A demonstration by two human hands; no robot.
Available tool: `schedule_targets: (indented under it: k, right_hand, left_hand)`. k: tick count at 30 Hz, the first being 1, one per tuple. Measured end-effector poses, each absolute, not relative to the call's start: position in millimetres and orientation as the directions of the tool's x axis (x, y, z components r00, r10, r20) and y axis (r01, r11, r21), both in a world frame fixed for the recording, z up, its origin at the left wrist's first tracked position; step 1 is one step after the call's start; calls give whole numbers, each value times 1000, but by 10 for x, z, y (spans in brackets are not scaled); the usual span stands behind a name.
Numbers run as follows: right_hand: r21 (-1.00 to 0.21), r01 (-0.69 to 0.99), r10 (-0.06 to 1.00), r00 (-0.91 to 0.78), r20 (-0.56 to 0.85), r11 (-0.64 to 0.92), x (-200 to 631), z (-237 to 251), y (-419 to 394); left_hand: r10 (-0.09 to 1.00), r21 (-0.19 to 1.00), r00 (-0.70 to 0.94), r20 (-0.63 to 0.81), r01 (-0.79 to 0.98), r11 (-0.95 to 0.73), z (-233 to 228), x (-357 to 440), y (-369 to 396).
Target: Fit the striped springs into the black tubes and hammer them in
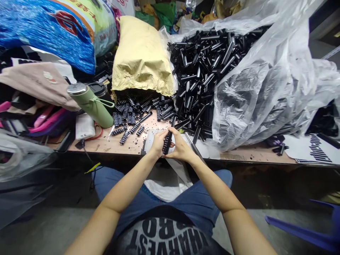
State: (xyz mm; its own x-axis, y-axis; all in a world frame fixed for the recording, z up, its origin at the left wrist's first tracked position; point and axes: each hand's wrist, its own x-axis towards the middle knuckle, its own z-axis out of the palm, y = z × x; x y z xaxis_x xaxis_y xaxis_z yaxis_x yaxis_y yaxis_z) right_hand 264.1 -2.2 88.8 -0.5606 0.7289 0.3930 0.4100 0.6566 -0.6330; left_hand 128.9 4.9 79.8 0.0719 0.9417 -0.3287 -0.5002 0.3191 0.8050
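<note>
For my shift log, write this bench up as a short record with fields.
Hands: left hand and right hand both hold one black part
Left side: green bottle beside a white box
Middle: yellow sack, ridged black pieces at its open mouth
Right side: heap of black tubes, clear plastic beside it

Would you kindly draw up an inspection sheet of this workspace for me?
Surface: tabletop, dark specks scattered on it.
Job's things: studded pieces at the mouth of the yellow bag; smooth black pieces heaped beside it, by clear plastic.
Clutter: green bottle, white device, pinkish cloth, blue bag.
Grips: left grip and right grip, both bare hands, together hold one black studded bar.
Cables: dark cable hanging over the front edge; red cord beside the white device.
Surroundings: grey floor; blue plastic furniture, partly out of frame.
</note>
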Motion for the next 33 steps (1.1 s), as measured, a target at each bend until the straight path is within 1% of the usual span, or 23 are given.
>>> schedule_targets:
  k: [3, 5, 6, 7, 8, 9, 10, 11, 12, 13, 15, 16, 17, 18, 19, 20, 22, 24, 26, 28, 30, 31, 33]
  right_hand:
    - [-644, 451, 763, -543, 351, 618, 2638, 825, -25]
    - [-639, 501, 794, -516, 321, 584, 2611, 723, -21]
    - [-634, 530, 812, -497, 305, 563, 2591, 655, -20]
    - [-629, 560, 830, -476, 289, 540, 2571, 580, -23]
    - [-622, 589, 848, -451, 277, 516, 2554, 506, -30]
    - [-612, 615, 862, -430, 267, 497, 2548, 438, -46]
    - [-597, 639, 870, -420, 259, 486, 2558, 382, -72]
    - [-571, 664, 873, -417, 252, 482, 2592, 343, -110]
    - [-533, 702, 880, -407, 244, 472, 2652, 322, -158]
    - [-481, 762, 901, -366, 233, 433, 2739, 318, -215]
    - [-337, 910, 963, -183, 198, 242, 2975, 351, -340]
    - [-252, 965, 984, -34, 177, 78, 3105, 380, -398]
    - [-170, 985, 988, 62, 138, -38, 3230, 414, -449]
    - [-114, 987, 987, 129, 100, -117, 3338, 451, -493]
    - [-92, 985, 987, 152, 49, -147, 3422, 489, -532]
    - [-108, 985, 990, 138, -6, -138, 3481, 528, -571]
    - [-231, 969, 994, 64, -85, -82, 3524, 604, -668]
    - [-379, 925, 996, 2, -91, -36, 3500, 659, -810]
    - [-450, 893, 999, 12, -43, -30, 3450, 674, -984]
    - [-416, 907, 998, 44, -46, -59, 3405, 662, -1142]
    - [-347, 935, 993, 42, -106, -77, 3366, 670, -1243]
    - [-334, 940, 991, 32, -127, -73, 3343, 695, -1269]
    - [-377, 925, 995, 9, -96, -45, 3280, 792, -1287]
  left_hand:
    - [928, 808, 94, -360, -466, 361, 727, 1310, 65]
    - [942, 861, 79, -326, -388, 330, 628, 1316, 51]
    - [962, 913, 47, -270, -305, 271, 565, 1317, 28]
    - [983, 967, 7, -183, -179, 182, 494, 1317, -6]
    - [997, 997, -22, -70, -14, 70, 419, 1315, -47]
    - [998, 984, -24, 54, 170, -49, 343, 1309, -91]
    - [986, 925, 9, 168, 344, -161, 269, 1300, -133]
    - [964, 835, 71, 257, 486, -258, 201, 1286, -166]
    - [936, 734, 150, 317, 586, -343, 140, 1265, -187]
    - [903, 636, 240, 355, 646, -422, 87, 1237, -194]
    - [822, 467, 414, 392, 680, -565, 7, 1167, -169]
    - [776, 400, 486, 403, 669, -627, -19, 1128, -145]
    - [731, 346, 545, 411, 649, -678, -36, 1089, -118]
    - [693, 303, 588, 417, 629, -716, -43, 1054, -92]
    - [666, 270, 615, 421, 616, -740, -42, 1024, -71]
    - [652, 242, 630, 421, 615, -750, -33, 1000, -56]
    - [653, 203, 640, 405, 634, -746, 4, 971, -46]
    - [679, 186, 628, 381, 667, -721, 52, 959, -56]
    - [709, 198, 609, 356, 692, -694, 91, 959, -79]
    - [735, 216, 590, 333, 712, -669, 111, 975, -112]
    - [761, 218, 570, 309, 736, -641, 118, 1022, -163]
    - [771, 213, 562, 301, 748, -628, 119, 1060, -196]
    - [789, 194, 542, 289, 774, -602, 122, 1166, -279]
